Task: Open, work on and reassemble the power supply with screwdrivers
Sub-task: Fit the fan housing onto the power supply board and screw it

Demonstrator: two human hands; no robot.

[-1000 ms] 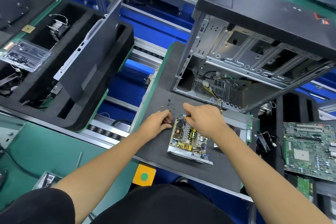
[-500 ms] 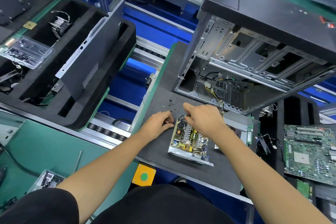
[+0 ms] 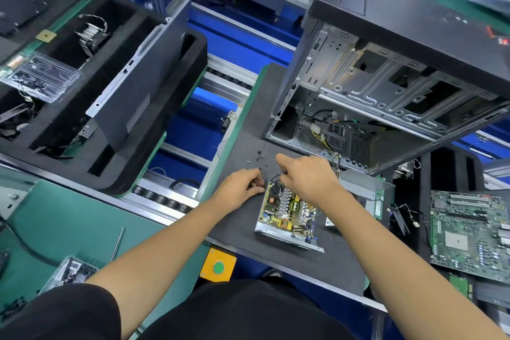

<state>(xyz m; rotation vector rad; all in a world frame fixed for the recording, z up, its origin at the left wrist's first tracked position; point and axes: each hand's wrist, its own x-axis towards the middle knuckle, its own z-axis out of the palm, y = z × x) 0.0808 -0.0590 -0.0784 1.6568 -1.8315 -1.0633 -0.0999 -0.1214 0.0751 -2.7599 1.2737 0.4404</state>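
Observation:
The opened power supply [image 3: 287, 211] lies on the dark mat [image 3: 248, 229], its circuit board with coils and heat sinks showing. My left hand [image 3: 238, 188] sits at the unit's far left corner, fingers curled and pinching something small and dark there, seemingly a screw. My right hand [image 3: 306, 176] hovers over the far end of the unit, fingers curled downward and index finger pointing up-left. Its palm hides what it holds; an orange tool tip showed between its fingers a moment ago. Several loose black screws [image 3: 259, 159] lie on the mat just beyond both hands.
An open computer case [image 3: 358, 85] stands right behind the hands. The grey metal cover [image 3: 358, 182] lies to the right, a motherboard [image 3: 469, 232] farther right. A yellow button box [image 3: 218, 265] and a thin tool shaft [image 3: 118, 243] are near me; black foam trays [image 3: 110, 119] fill the left.
Both hands stay at the far end of the power supply with only slight finger shifts. The orange tip between my right fingers is now hidden.

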